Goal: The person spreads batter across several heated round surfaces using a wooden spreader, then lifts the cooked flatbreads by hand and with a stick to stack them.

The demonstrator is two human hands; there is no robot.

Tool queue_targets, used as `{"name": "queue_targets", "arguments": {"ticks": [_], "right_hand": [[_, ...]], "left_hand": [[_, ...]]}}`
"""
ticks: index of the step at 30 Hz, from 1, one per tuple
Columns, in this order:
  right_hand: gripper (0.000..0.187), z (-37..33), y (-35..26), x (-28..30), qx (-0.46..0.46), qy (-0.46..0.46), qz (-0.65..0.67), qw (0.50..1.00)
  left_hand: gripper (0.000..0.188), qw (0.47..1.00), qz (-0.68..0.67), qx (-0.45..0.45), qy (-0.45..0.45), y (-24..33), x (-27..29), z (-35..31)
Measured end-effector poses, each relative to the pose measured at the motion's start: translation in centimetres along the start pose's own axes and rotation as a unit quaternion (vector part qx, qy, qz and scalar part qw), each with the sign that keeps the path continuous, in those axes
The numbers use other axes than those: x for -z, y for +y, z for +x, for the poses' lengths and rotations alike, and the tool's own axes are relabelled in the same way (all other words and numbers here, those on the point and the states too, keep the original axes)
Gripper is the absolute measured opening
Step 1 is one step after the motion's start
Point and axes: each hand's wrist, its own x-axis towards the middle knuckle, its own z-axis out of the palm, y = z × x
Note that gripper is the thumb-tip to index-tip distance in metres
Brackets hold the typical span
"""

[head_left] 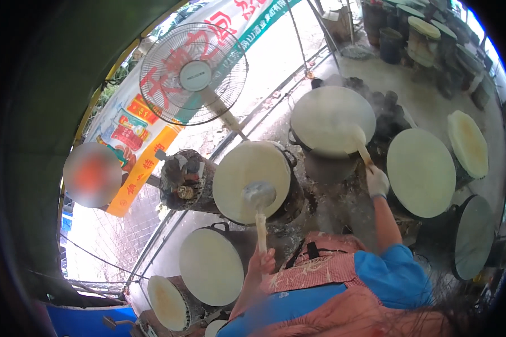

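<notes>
You stand among a ring of round griddles, each coated with a pale sheet of batter, and the work in hand looks like spreading that batter thin, two plates at once. Your left hand (262, 262), bare, sits low in the middle of the frame with its grip clenched around the pale wooden handle of a ladle (259, 195). The ladle's metal bowl rests on, or just above, the lower part of the centre griddle (236, 174); I cannot tell whether it touches. Your right hand (376, 181), in a white glove, reaches to the right of centre and grasps the handle of a wooden spreader (358, 137). Its blurred head lies over the right edge of the upper griddle (326, 115). Just beside that hand, further right, the right griddle (420, 171) is already evenly covered, as are the lower-left griddle (211, 267) and the browner disc (468, 143) near the right rim. Steam or smoke hangs between the upper plates. By my reading, the next move calls for keeping both tools flat and light on the sheets, sweeping to the rims without tearing them, and keeping your sleeves away from the hot edges. A standing fan (192, 73) and a printed banner (135, 121) fill the upper left, well apart from your hands.
</notes>
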Motion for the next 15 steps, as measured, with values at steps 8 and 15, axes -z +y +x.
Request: {"name": "queue_targets", "arguments": {"ticks": [8,15], "right_hand": [[0.027,-0.8,1.7,-1.5,-0.004,-0.079,-0.114,0.99],[0.019,-0.4,-2.0,-2.8,0.102,-0.071,-0.144,0.982]], "left_hand": [[0.012,0.989,-0.116,0.088,-0.035,-0.8,3.6,2.0],[0.045,0.955,-0.204,0.182,-0.118,-0.2,6.1,4.9]]}}
